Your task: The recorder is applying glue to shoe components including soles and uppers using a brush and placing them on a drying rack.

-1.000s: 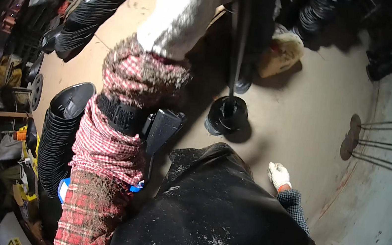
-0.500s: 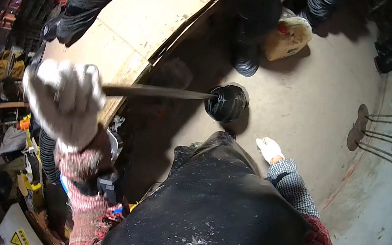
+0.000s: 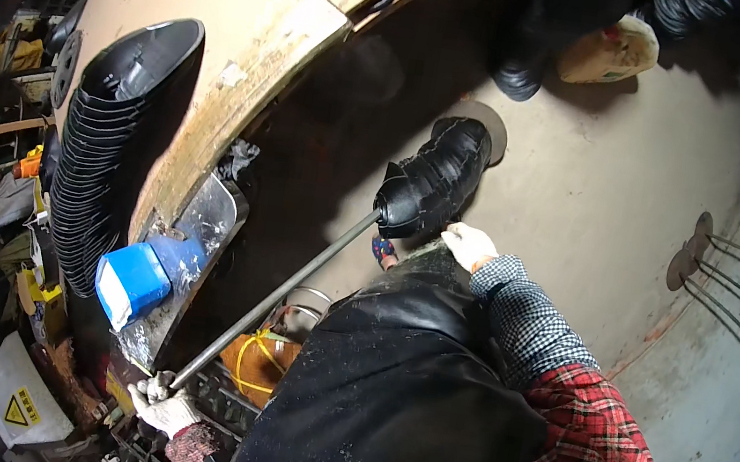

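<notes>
My left hand, in a pale glove, is closed round the end of a long metal rod at the lower left. The rod slants up into a stack of creased black rubber-like pieces, tilted over the floor. At the stack's far end lies a round brown disc. My right hand, also gloved, is beside the stack's near end, above my black apron. Its fingers are curled together, and whatever they may hold is hidden.
A light bench top carries a long nested black stack. A blue container sits on a metal tray. Farther off are a yellowish jug and black stacks. Rods with round discs lean by the right wall.
My left hand has swung down and nearer with the rod. The black stack appears tilted toward me, and my right hand is now close to it. The view has shifted.
</notes>
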Demonstrator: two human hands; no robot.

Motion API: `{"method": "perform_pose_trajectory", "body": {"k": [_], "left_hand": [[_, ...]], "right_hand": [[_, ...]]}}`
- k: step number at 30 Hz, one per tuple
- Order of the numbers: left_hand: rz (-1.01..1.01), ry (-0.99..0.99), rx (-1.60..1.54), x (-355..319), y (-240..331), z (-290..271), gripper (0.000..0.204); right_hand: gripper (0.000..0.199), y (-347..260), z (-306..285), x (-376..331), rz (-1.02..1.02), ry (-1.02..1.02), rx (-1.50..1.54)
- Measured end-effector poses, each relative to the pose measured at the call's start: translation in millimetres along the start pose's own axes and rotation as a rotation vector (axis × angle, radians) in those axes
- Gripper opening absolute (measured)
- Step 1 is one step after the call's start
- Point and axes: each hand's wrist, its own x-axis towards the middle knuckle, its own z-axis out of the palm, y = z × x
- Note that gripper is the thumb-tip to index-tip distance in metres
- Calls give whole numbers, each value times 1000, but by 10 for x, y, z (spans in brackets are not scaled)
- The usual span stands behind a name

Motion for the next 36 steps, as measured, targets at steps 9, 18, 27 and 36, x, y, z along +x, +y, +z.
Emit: {"method": "perform_pose_trajectory", "body": {"k": [9,18,27,36], "left_hand": [[-125,-2,28,592,-146,-1196,34],[-33,133,452,1221,25,-2690,25],[-56,-59,393,1241,232,-2835,26],[-34,-86,271,1036,-5,-2246,26]], "right_hand": [[55,67,589,175,-14,-219,-8],[69,2,880,457,-45,-150,199],[80,-679,891,283,83,-230,-73],[72,-652,965,142,132,-224,5]]}}
